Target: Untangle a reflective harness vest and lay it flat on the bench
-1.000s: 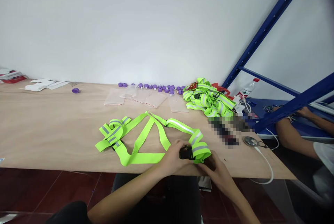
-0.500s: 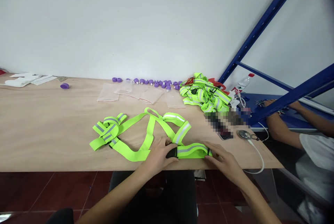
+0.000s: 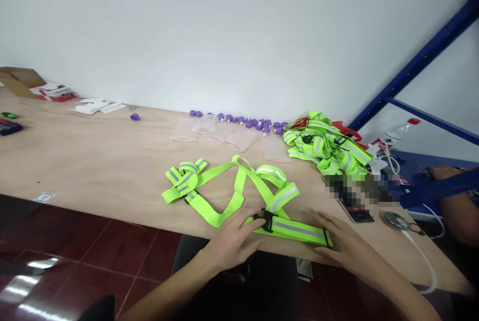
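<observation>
A neon-green reflective strap vest [image 3: 209, 181] lies spread on the wooden table [image 3: 93, 156]. Its near strap [image 3: 295, 229], with a grey reflective band, lies flat along the table's front edge. My left hand [image 3: 234, 239] rests with fingers spread on the strap beside the black buckle [image 3: 266, 221]. My right hand [image 3: 342, 241] lies flat on the strap's right end, next to a second black clip [image 3: 326, 238]. Neither hand is closed around anything.
A pile of similar green vests [image 3: 325, 146] sits at the back right. Purple caps [image 3: 239, 121] and clear bags [image 3: 239, 139] line the wall. A phone [image 3: 357, 211], a metal disc [image 3: 392, 220] with white cable, a blue rack [image 3: 422, 57] and another person's arm [image 3: 456, 206] are to the right.
The strap's folded end has been laid out flat to the right. My right hand slid right along it; my left stayed by the buckle. The camera turned left.
</observation>
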A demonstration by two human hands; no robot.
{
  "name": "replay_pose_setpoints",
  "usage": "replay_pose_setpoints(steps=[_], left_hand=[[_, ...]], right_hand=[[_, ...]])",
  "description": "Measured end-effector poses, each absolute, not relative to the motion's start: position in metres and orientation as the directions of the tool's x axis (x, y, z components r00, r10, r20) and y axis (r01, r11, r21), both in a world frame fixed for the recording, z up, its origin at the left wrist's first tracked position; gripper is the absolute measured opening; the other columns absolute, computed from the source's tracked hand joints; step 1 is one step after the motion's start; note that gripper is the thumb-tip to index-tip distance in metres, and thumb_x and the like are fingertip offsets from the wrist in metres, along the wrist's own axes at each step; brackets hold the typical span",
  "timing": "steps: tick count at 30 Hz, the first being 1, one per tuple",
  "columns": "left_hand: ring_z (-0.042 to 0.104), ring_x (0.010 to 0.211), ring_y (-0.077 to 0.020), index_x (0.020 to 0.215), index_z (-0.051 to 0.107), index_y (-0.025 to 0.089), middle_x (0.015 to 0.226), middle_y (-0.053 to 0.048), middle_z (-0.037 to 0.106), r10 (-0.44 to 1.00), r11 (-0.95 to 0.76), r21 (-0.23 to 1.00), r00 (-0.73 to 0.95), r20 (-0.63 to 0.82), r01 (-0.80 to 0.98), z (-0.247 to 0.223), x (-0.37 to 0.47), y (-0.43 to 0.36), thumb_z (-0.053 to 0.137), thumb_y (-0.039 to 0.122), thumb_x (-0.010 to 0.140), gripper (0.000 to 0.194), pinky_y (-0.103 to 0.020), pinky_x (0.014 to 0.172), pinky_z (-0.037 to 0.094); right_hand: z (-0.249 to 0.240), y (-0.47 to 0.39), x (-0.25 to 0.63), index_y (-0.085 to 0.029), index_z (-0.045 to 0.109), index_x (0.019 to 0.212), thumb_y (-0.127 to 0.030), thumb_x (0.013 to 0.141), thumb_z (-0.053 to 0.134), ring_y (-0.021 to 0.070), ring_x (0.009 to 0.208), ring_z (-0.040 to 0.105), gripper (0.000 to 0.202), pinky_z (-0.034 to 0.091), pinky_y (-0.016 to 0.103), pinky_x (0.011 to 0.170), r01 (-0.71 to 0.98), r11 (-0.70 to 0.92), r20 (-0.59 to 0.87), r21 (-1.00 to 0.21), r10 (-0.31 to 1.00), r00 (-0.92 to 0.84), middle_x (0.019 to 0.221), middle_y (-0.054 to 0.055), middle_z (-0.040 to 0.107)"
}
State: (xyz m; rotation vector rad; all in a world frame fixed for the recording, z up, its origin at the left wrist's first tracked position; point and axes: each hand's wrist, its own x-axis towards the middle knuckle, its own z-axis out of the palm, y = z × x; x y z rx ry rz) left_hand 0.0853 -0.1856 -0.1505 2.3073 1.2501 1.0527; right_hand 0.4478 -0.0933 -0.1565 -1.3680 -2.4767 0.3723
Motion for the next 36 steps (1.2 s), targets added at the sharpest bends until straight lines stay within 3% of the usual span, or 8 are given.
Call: replay_pose_setpoints(steps=[3, 6, 10, 14, 21, 26, 30, 36], left_hand=[[0.059, 0.12, -0.0279, 0.128, 0.061, 0.027, 0.126, -0.012, 0.065, 0.796, -0.46, 0.509, 0.084, 0.6, 0.728, -0.138, 0.034, -0.201, 0.051, 0.022, 0.097, 0.033, -0.046, 0.104, 0.048], [0.056, 0.122, -0.0313, 0.129, 0.061, 0.026, 0.132, -0.011, 0.063, 0.844, -0.148, 0.474, -0.138, 0.518, 0.868, -0.135, -0.025, -0.201, 0.056, 0.03, 0.095, 0.035, -0.051, 0.108, 0.043], [0.057, 0.119, -0.0336, 0.128, 0.064, 0.024, 0.132, -0.011, 0.064, 0.963, 0.027, 0.389, -0.128, 0.237, 0.921, -0.142, -0.071, -0.187, 0.063, 0.042, 0.089, 0.043, -0.05, 0.103, 0.046], [0.062, 0.111, -0.0325, 0.12, 0.069, 0.024, 0.118, -0.01, 0.071, 0.971, 0.055, 0.39, -0.14, 0.192, 0.919, -0.144, -0.082, -0.179, 0.059, 0.034, 0.088, 0.035, -0.045, 0.097, 0.049], [0.066, 0.075, -0.0216, 0.099, 0.073, 0.018, 0.084, -0.005, 0.074, 0.902, 0.118, 0.847, -0.412, 0.127, 0.519, -0.119, -0.12, -0.174, 0.058, 0.045, 0.087, 0.033, -0.03, 0.069, 0.052], [0.057, 0.061, -0.0132, 0.088, 0.07, 0.017, 0.077, -0.003, 0.069, 0.766, 0.023, 0.928, -0.603, 0.223, 0.372, -0.093, -0.156, -0.158, 0.068, 0.041, 0.079, 0.026, -0.027, 0.063, 0.05], [0.061, 0.067, -0.0139, 0.098, 0.073, 0.017, 0.086, -0.004, 0.073, 0.821, 0.055, 0.909, -0.537, 0.194, 0.413, -0.058, -0.178, -0.141, 0.071, 0.042, 0.076, 0.033, -0.027, 0.068, 0.054], [0.067, 0.062, -0.0178, 0.097, 0.071, 0.016, 0.083, -0.008, 0.075, 0.962, 0.203, 0.809, -0.266, -0.06, 0.552, -0.011, -0.174, -0.102, 0.07, 0.047, 0.079, 0.036, -0.027, 0.056, 0.051]], right_hand=[[-0.136, -0.094, 0.412, -0.024, 0.072, 0.114, -0.056, 0.086, 0.061, 0.0354, 0.105, 0.069, 0.044, 0.055, 0.051, 0.094, 0.779, 0.553, 0.368, -0.296, 0.818, -0.442, 0.113, 0.013, 0.074], [-0.119, -0.111, 0.34, -0.027, 0.073, 0.105, -0.034, 0.096, 0.054, 0.0294, 0.097, 0.07, 0.022, 0.055, 0.045, 0.09, 0.679, 0.679, 0.55, -0.279, 0.693, -0.467, 0.101, 0.01, 0.075], [-0.124, -0.141, 0.233, -0.025, 0.065, 0.128, -0.024, 0.096, 0.053, 0.0296, 0.12, 0.063, 0.034, 0.053, 0.046, 0.098, 0.41, 0.877, 0.443, -0.25, 0.48, -0.757, 0.128, 0.009, 0.069], [-0.15, -0.148, 0.187, -0.02, 0.052, 0.144, -0.032, 0.096, 0.058, 0.0319, 0.139, 0.049, 0.05, 0.047, 0.052, 0.11, 0.36, 0.902, 0.296, -0.239, 0.421, -0.857, 0.15, 0.011, 0.053], [-0.17, -0.137, 0.211, -0.017, 0.057, 0.14, -0.033, 0.095, 0.06, 0.0326, 0.134, 0.055, 0.048, 0.052, 0.052, 0.106, 0.402, 0.881, 0.248, -0.249, 0.459, -0.853, 0.146, 0.012, 0.056], [-0.171, -0.135, 0.219, -0.022, 0.063, 0.135, -0.021, 0.098, 0.05, 0.0303, 0.124, 0.063, 0.039, 0.058, 0.05, 0.098, 0.408, 0.877, 0.306, -0.254, 0.473, -0.826, 0.142, 0.01, 0.06], [-0.169, -0.132, 0.223, -0.023, 0.065, 0.132, -0.018, 0.096, 0.051, 0.0293, 0.133, 0.056, 0.039, 0.056, 0.049, 0.103, 0.366, 0.887, 0.34, -0.28, 0.448, -0.827, 0.141, 0.009, 0.061], [-0.157, -0.131, 0.225, -0.02, 0.069, 0.123, -0.022, 0.095, 0.056, 0.0288, 0.129, 0.059, 0.031, 0.056, 0.046, 0.103, 0.381, 0.872, 0.295, -0.307, 0.468, -0.833, 0.139, 0.012, 0.062]])
